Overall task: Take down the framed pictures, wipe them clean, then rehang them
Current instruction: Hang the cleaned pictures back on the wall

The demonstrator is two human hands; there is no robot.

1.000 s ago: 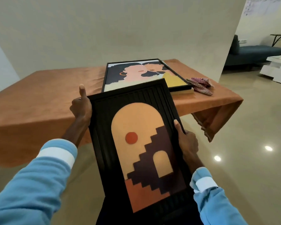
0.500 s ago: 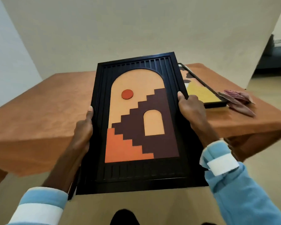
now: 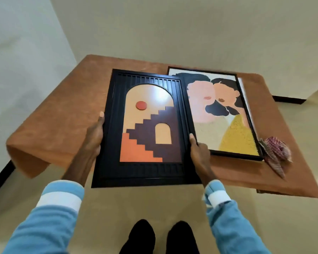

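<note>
— Hands on the frame, both of them! Your left hand (image 3: 95, 136) grips the left rail of the arch picture (image 3: 147, 125), thumb up along the edge, fingers hidden beneath.

— And that picture sits face up between your hands. Its far end is over the orange table (image 3: 62, 110), its near end out over the floor.

— Across to your right hand (image 3: 198, 153): thumb on the right rail, fingers tucked under, a firm pinch by the look of it.

— Watch that side. Just beyond your right thumb the black frame overlaps the portrait picture (image 3: 226, 114) lying flat on the table. I can't tell whether they touch.

— That's the danger. Lower it as it stands and that right rail could scrape the portrait's face. Or it could end up rocking on the other frame.

— So ease it toward your left hand before setting down.

— Second risk: the near end has nothing under it. Let go early and it tips off toward your feet.

— Farthest out past your right hand, the checked cloth (image 3: 275, 153) lies by the portrait's near corner, handy for wiping.
</note>
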